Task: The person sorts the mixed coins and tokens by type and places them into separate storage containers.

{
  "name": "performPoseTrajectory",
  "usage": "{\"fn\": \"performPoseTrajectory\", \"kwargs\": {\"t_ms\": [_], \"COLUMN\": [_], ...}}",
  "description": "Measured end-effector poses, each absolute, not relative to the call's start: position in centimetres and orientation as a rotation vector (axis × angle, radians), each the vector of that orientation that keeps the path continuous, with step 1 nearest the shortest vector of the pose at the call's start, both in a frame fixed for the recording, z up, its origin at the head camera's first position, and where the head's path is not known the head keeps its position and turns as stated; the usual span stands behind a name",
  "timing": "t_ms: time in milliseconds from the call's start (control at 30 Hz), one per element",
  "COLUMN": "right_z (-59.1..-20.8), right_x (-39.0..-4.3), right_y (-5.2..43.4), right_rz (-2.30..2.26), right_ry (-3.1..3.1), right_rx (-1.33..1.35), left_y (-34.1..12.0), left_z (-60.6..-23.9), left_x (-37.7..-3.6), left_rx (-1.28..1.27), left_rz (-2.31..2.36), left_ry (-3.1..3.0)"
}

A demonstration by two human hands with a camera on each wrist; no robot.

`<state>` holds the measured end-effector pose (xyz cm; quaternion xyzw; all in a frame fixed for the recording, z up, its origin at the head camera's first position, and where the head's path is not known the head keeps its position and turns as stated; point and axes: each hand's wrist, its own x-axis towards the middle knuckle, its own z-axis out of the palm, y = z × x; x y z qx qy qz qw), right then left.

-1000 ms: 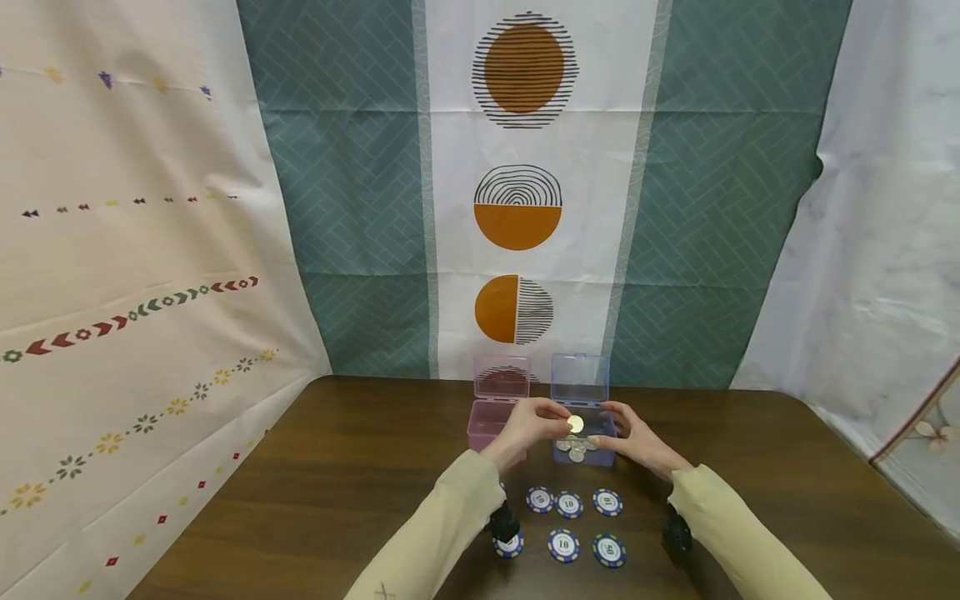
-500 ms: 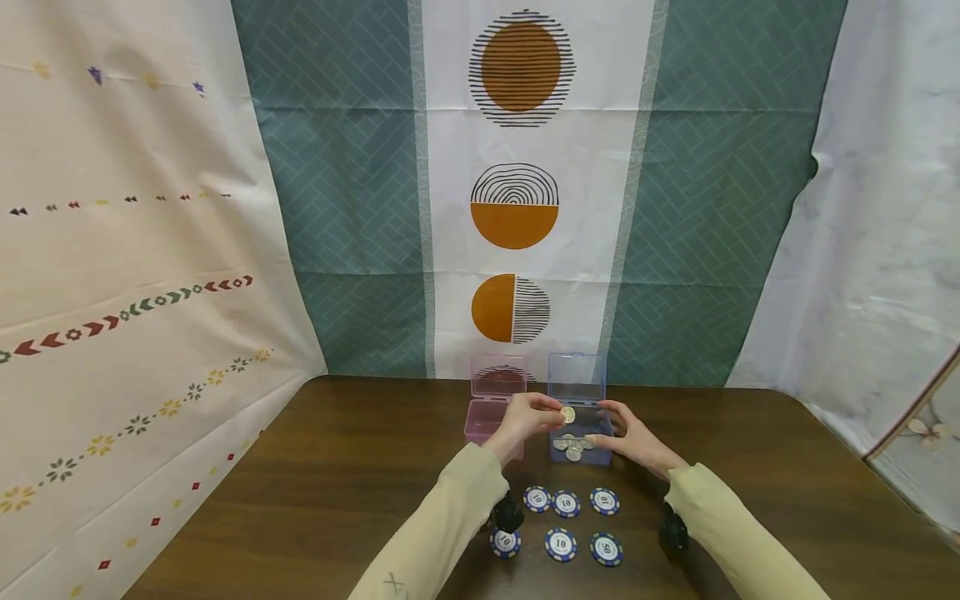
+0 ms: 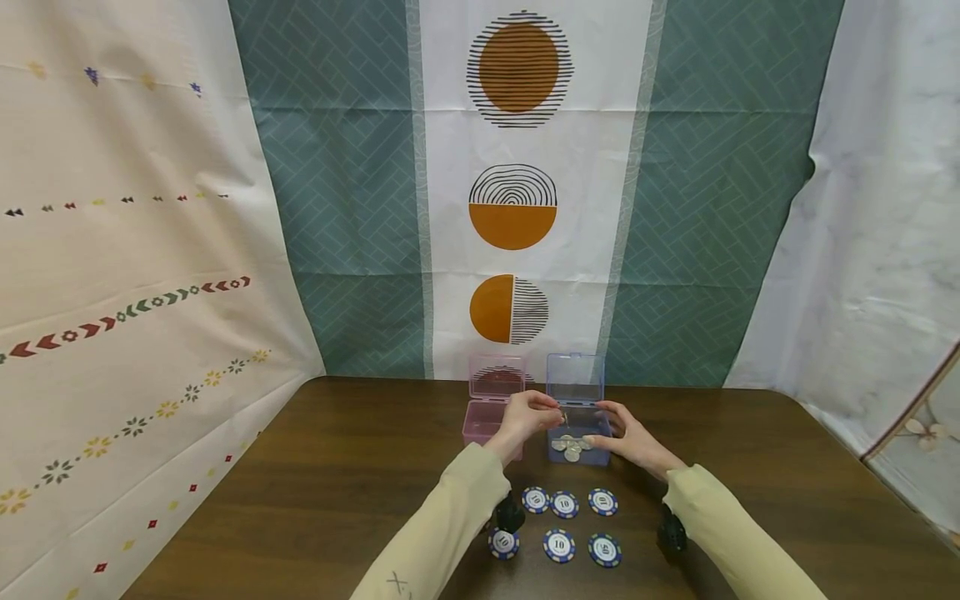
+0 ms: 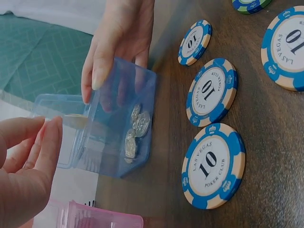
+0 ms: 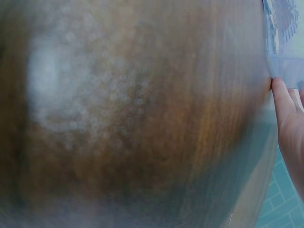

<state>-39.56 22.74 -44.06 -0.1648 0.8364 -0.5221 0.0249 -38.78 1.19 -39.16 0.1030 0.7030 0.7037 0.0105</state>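
Observation:
My left hand (image 3: 527,421) pinches a gold-coloured coin (image 4: 76,121) between thumb and fingertips, over the back part of the open blue clear plastic box (image 4: 148,78). In the head view the coin shows nearly edge-on. Several coins (image 4: 130,145) lie inside the box, gathered toward its front. My right hand (image 3: 636,439) grips the box at its right side, thumb at the front and fingers farther back. The right wrist view catches only part of the right hand (image 5: 290,126) at a corner of the box.
An open pink box (image 3: 478,432) stands just left of the blue one, its lid (image 3: 497,379) raised like the blue lid (image 3: 575,377). Several blue-and-white poker chips (image 3: 559,545) lie in front on the wooden table (image 3: 360,467). Cloth (image 3: 330,208) hangs behind the table.
The coin in my left hand has turned from face-on to nearly edge-on, and that hand has shifted slightly left and up. My right hand keeps its hold on the blue box.

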Motion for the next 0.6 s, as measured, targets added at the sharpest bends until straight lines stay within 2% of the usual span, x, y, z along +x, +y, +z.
{"fn": "performPoseTrajectory", "kwargs": {"t_ms": [600], "right_z": [-43.9], "right_x": [-39.3], "right_y": [22.8], "right_rz": [-1.627], "right_ry": [2.576], "right_rx": [-0.521], "left_y": [-1.0], "left_z": [-37.5], "left_x": [-38.6], "left_rx": [0.42], "left_rz": [2.213], "left_ry": [2.151]}}
